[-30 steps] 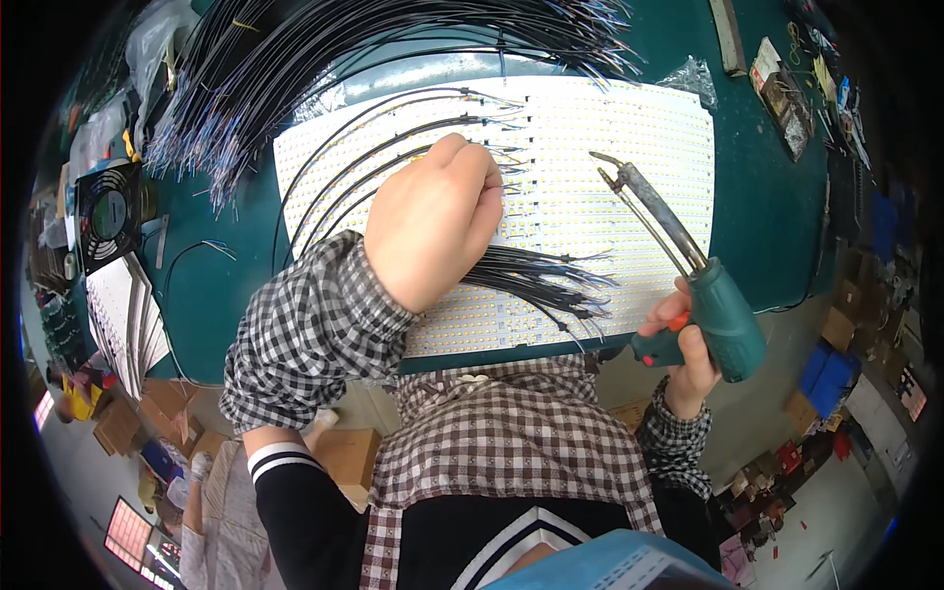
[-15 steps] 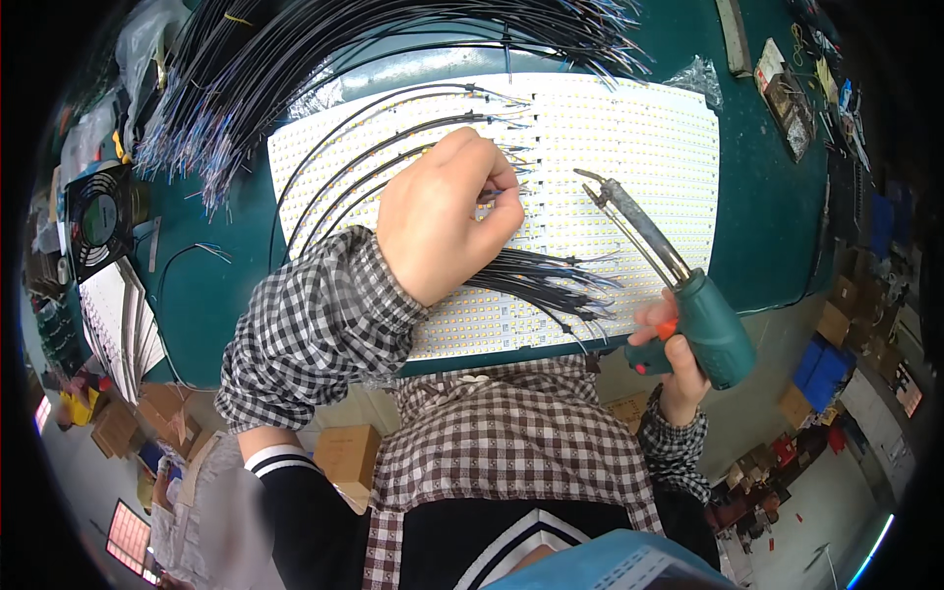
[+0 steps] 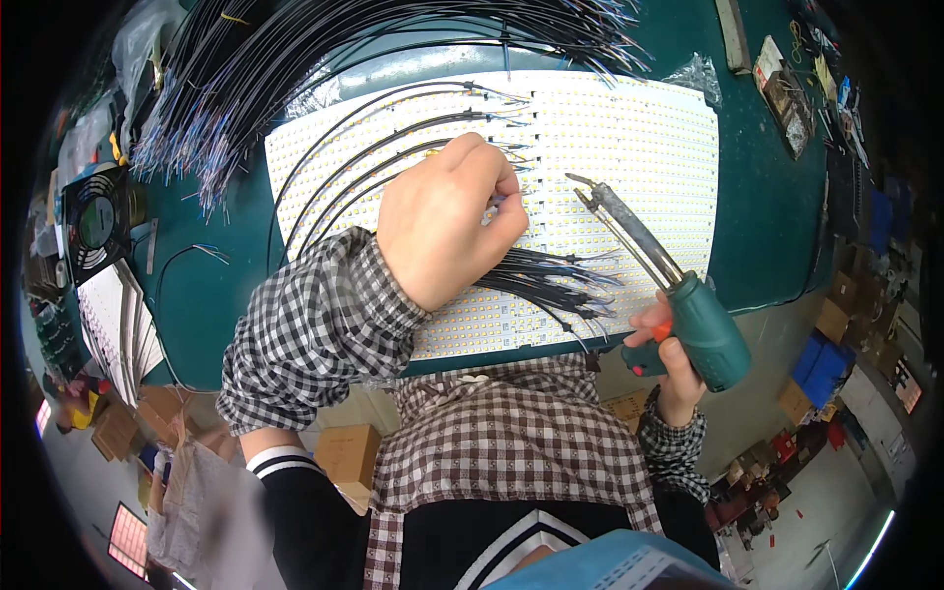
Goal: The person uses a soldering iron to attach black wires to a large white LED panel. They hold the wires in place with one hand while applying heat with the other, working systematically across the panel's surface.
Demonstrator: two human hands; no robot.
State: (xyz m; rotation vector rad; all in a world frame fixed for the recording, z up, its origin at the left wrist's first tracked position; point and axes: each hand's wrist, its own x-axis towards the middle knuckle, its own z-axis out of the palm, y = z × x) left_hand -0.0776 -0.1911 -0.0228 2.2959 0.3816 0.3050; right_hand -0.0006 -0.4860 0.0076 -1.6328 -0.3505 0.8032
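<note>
Starting at the left, your fan (image 3: 96, 222) stands beside a stack of white sheets (image 3: 123, 329); whether it is running I can't tell, but a strong draught might lift the top sheets. One loose cable (image 3: 177, 258) lies on the table (image 3: 202, 295) just left of your sleeve (image 3: 315, 315), and a sweep of the elbow could drag it. On the far side, the big wire bundle (image 3: 285, 84) reaches close to the panel (image 3: 629, 138); if it slid nearer, its bare ends could tangle with the cables (image 3: 379, 155) arching over the panel's left half.

Your left hand (image 3: 442, 221) is over the middle of the panel, fingers curled, thumb and forefinger drawn together — what they pinch is hidden, so I can't say whether a wire is in there. Should that grip slip, a lead could spring off its spot or cross its neighbour. Just nearer lies the cable bunch (image 3: 541, 283), close enough for your wrist to shove.

To the right, your right hand (image 3: 678, 379) is wrapped around the iron (image 3: 700, 320), its tip above the panel and pointing far-left, towards your left fingers. If it is hot, a small jerk could burn skin, scorch a lamp or melt insulation — a careless wrist would be the cause.
</note>
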